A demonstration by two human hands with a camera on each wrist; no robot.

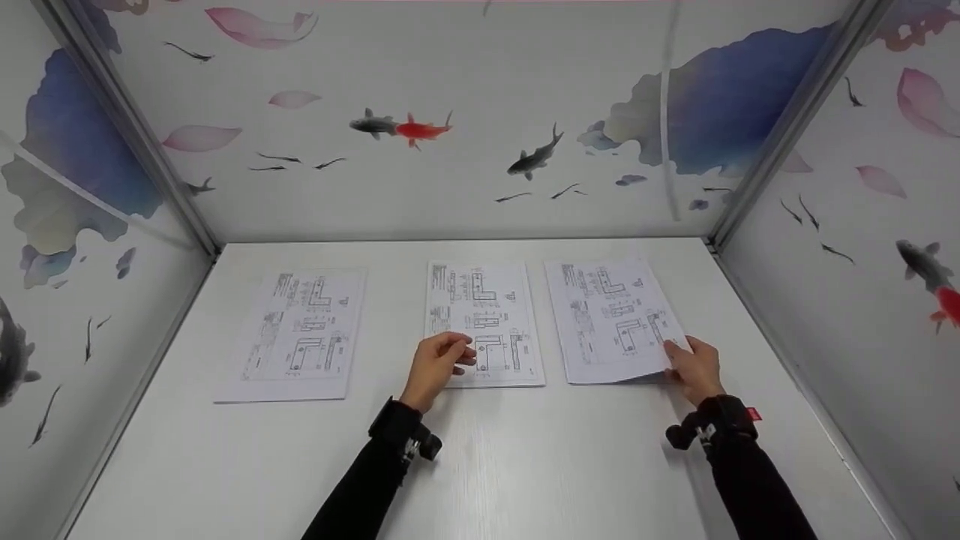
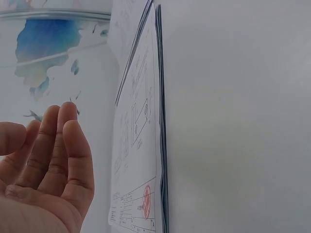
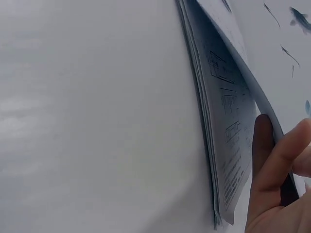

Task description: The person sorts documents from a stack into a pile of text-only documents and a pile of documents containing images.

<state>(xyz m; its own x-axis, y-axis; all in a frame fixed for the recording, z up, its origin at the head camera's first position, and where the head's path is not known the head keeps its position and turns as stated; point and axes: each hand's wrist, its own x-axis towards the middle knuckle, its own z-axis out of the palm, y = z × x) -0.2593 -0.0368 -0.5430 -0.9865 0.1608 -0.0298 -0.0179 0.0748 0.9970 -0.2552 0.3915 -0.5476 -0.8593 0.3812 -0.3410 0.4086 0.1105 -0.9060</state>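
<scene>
Presently pinching lifted paper (image 1: 600,330) in right hand (image 1: 695,369), with left hand (image 1: 437,365) relaxed, empty; apparently mid-separation. Next, raise clear of lower pages (image 3: 227,111).

White paper (image 1: 600,330) at centre right bears black line drawings (image 1: 628,336); the white wall (image 1: 420,199) at top shows blue blots (image 1: 739,105), pink petals (image 1: 202,138), a red fish (image 1: 420,131).
</scene>
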